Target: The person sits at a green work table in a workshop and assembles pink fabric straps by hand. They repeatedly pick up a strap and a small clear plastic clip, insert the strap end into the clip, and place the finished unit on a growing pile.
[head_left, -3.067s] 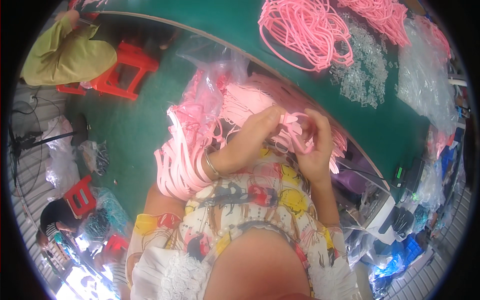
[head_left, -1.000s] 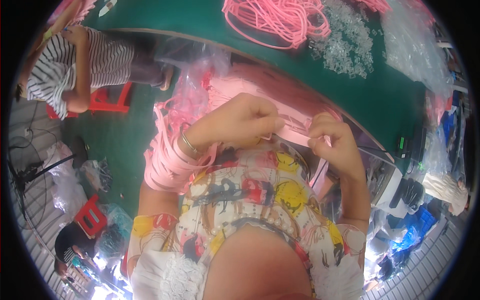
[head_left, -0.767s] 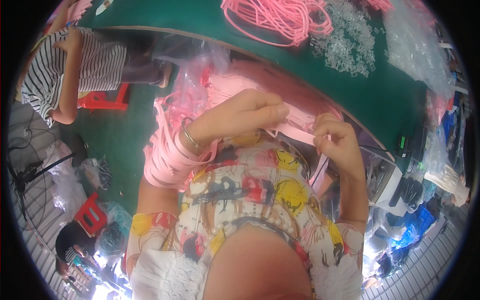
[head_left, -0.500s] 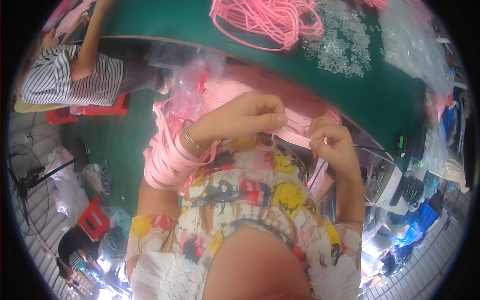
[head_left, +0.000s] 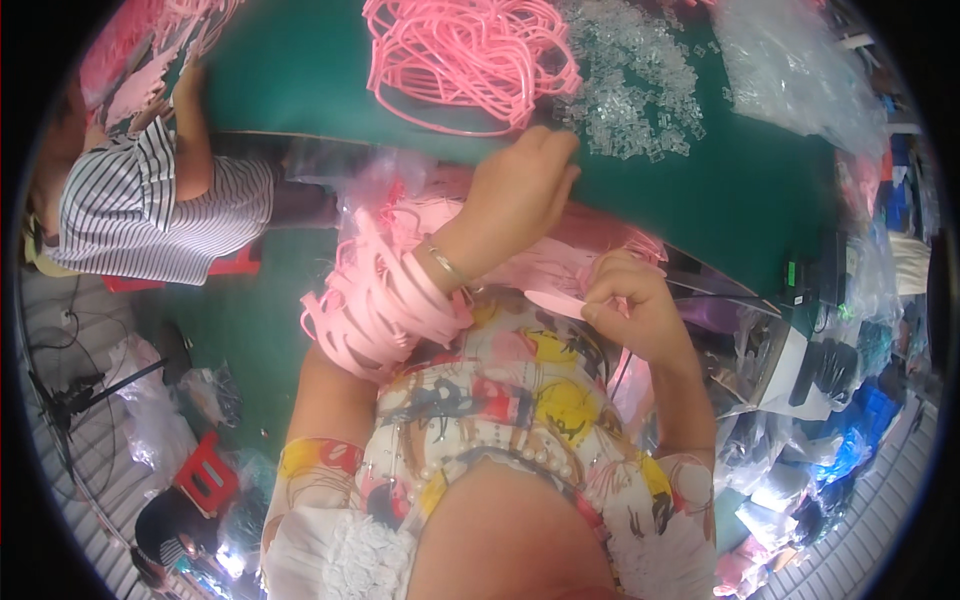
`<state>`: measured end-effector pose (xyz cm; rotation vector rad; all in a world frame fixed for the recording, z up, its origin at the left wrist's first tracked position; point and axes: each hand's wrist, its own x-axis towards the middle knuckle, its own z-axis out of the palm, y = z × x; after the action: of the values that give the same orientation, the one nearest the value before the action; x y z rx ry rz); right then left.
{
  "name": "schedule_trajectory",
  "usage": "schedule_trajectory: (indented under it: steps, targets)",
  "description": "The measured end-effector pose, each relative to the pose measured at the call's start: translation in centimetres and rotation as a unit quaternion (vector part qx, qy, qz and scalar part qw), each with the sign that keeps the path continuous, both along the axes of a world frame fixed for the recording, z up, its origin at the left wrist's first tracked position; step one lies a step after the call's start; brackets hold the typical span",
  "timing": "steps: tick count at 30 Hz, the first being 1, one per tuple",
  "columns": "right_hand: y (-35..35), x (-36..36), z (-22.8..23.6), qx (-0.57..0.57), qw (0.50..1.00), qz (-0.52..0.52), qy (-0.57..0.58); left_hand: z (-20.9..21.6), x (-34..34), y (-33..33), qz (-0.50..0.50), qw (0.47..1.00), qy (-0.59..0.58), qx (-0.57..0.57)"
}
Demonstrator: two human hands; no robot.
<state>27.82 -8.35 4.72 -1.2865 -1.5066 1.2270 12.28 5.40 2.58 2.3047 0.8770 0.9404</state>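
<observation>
My right hand (head_left: 632, 302) pinches a flat pale-pink strap (head_left: 552, 302) between thumb and fingers, its loose end pointing left in front of my body. My left hand (head_left: 522, 195) is raised over the near edge of the green table, fingers curled together; their tips are turned away, so whatever they hold, if anything, is hidden. Several pink straps (head_left: 365, 305) hang in loops around my left forearm, below a metal bangle (head_left: 445, 263). Just beyond my left hand lie a heap of pink cords (head_left: 465, 60) and many small clear plastic pieces (head_left: 640, 95).
More pink straps (head_left: 530, 265) lie across my lap under the edge of the green table (head_left: 740, 190). A clear plastic bag (head_left: 800, 70) lies at the far right. On the left, a person in a striped top (head_left: 165, 210) works at the table; a red stool (head_left: 207, 475) stands behind.
My left hand has let go of the strap and moved up toward the table and the clear pieces. My right hand still holds the strap, and the view has shifted slightly.
</observation>
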Motion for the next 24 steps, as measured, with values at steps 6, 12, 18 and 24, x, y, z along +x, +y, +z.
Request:
schedule_trajectory:
  steps: [6,12,18,24]
  targets:
    - [0.0,0.0,-0.2,-0.004,1.000,-0.003,0.015,-1.4,2.4,1.2,0.106,0.985,0.121,0.060]
    - [0.2,-0.2,0.4,-0.001,1.000,0.003,0.013,-1.0,2.2,1.0,0.099,0.991,0.077,0.049]
    - [0.7,-0.4,0.2,0.011,1.000,0.021,-0.001,-1.1,0.9,0.4,0.042,0.998,0.040,-0.012]
    - [0.9,-0.7,0.6,0.035,0.999,0.013,-0.010,0.3,-1.3,-1.4,-0.094,0.917,-0.146,-0.358]
